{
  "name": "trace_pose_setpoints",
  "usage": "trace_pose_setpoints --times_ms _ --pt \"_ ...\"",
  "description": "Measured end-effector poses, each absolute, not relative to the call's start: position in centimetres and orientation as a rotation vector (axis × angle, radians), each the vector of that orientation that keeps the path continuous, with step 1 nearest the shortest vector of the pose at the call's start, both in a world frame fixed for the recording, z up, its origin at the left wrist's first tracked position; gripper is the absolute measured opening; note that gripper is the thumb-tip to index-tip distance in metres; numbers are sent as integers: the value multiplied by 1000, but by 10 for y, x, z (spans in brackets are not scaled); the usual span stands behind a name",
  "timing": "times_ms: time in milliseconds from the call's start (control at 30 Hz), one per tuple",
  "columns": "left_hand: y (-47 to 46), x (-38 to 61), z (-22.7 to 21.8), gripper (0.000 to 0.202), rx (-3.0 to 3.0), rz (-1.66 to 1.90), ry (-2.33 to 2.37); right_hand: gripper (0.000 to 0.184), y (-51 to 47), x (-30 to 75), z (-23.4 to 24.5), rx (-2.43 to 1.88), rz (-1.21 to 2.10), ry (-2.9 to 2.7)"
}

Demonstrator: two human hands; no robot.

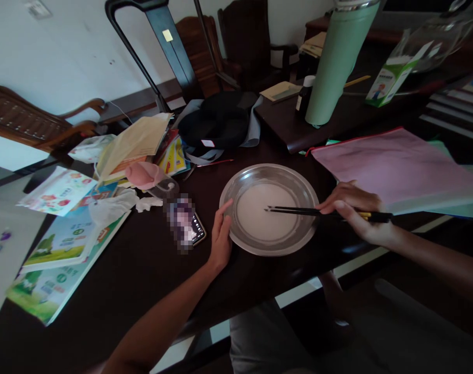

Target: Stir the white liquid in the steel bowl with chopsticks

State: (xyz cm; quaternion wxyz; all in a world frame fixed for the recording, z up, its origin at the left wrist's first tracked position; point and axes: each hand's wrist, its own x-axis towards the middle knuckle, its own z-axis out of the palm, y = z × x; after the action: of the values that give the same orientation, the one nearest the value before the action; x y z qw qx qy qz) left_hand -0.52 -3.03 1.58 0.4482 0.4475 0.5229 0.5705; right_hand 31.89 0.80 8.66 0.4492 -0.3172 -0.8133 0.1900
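Note:
A shallow metal basin (pixel 268 249) rests on the dark table with a milky white liquid (pixel 260 221) in its bottom. My left hand (pixel 221 236) grips the basin's left rim, the fingers partly hidden against its side. Black chopsticks (pixel 299 210) with gold-marked rear ends are held in my right hand (pixel 353 205), its fingers closed around them at the basin's right edge. Their tips are close together over the middle of the white liquid; whether they dip into it I cannot tell.
Left of the basin lies a lit phone (pixel 189 228), with a pink-topped cup (pixel 145 175) and books (pixel 61 249) beyond. A black bag (pixel 217 122) sits behind. A tall green flask (pixel 338 62) stands on a raised board. A pink zip pouch (pixel 396 166) lies at right.

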Motion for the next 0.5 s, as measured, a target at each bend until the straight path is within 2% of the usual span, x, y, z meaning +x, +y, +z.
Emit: trace_pose_setpoints --times_ms 133,333,500 --pt "-30 -6 13 51 1076 1412 1277 31 3 316 87 -701 517 -2068" --pt "-29 -6 15 51 1039 1416 1262 13 5 293 76 -661 402 -2192" --pt "-28 -5 15 52 994 1413 1230 14 12 300 76 -801 400 -2141"
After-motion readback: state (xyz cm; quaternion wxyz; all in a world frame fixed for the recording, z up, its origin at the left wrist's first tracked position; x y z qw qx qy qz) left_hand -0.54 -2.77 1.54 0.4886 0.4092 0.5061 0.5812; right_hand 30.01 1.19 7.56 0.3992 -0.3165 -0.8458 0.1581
